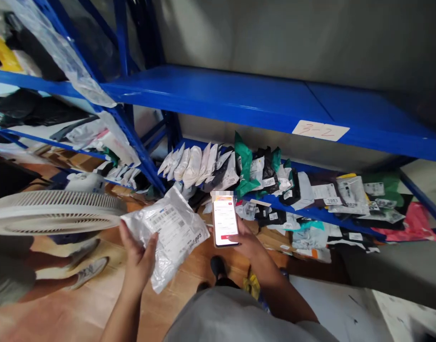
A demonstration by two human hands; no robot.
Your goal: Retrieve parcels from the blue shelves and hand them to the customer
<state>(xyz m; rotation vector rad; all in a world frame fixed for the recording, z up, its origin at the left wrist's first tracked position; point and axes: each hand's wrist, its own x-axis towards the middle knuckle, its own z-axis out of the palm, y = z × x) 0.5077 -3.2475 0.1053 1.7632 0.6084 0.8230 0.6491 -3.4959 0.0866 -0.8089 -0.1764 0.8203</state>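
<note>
My left hand (137, 254) grips the lower left edge of a white plastic mailer bag (171, 232), its thumb on top. A printed shipping label (169, 227) faces up on the bag, with a number ending in 005 near its right corner. In my right hand (247, 239) is a smartphone (225, 222), held upright beside the bag. Its lit screen shows a white page with a red button at the bottom; the text is too small to read. Bag and phone are both in front of the lower shelf.
A blue rack with an upper shelf (218, 90) tagged "3-2" (320, 130) stands ahead. Packed mailers (196, 164) line the lower shelf, more lie beneath. At left are a white fan (57, 213) and another person's legs (57, 270). A white surface (332, 304) is at lower right.
</note>
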